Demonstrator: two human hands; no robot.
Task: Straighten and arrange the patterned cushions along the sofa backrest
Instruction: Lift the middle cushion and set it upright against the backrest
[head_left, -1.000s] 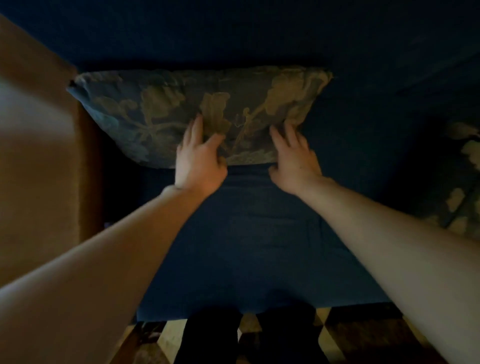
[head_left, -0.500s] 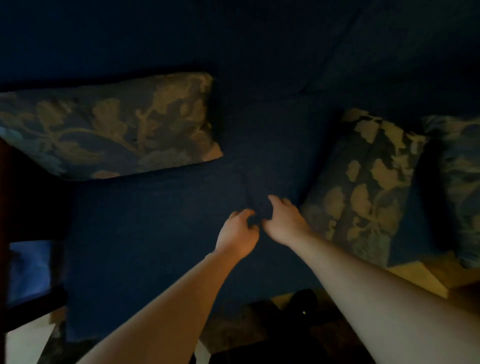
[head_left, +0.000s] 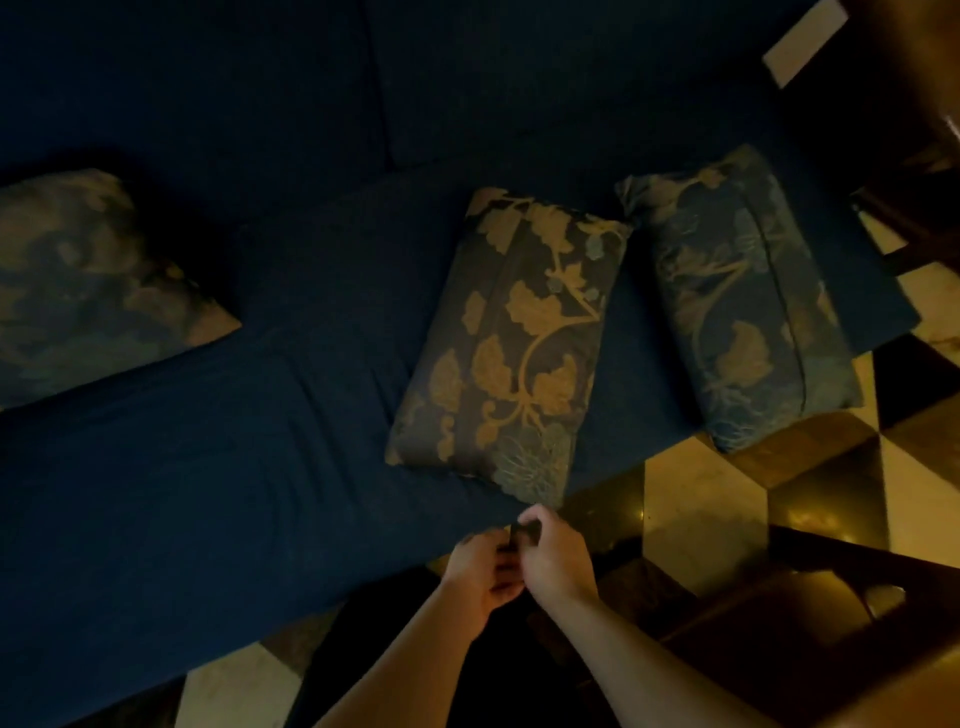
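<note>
Three patterned cushions lie on the dark blue sofa seat (head_left: 208, 441). The left cushion (head_left: 88, 280) leans at the backrest (head_left: 234, 78). The middle cushion (head_left: 514, 343) lies flat and slanted, reaching the seat's front edge. The right cushion (head_left: 737, 306) lies flat beside it, overhanging the edge. My left hand (head_left: 480, 571) and my right hand (head_left: 553, 558) meet just below the middle cushion's lower corner. Their fingers pinch a dark fold of the sofa cover (head_left: 519, 532) at the seat's front edge. Neither hand touches a cushion.
A tiled floor (head_left: 696, 499) with a geometric light and dark pattern runs along the sofa front. Dark wooden furniture (head_left: 810, 623) stands at the lower right, close to my right arm. More wood (head_left: 914, 130) shows at the upper right.
My hands left the left cushion and drew back to the seat's front edge, pinching the cover. The view swung right, bringing the middle and right cushions into sight.
</note>
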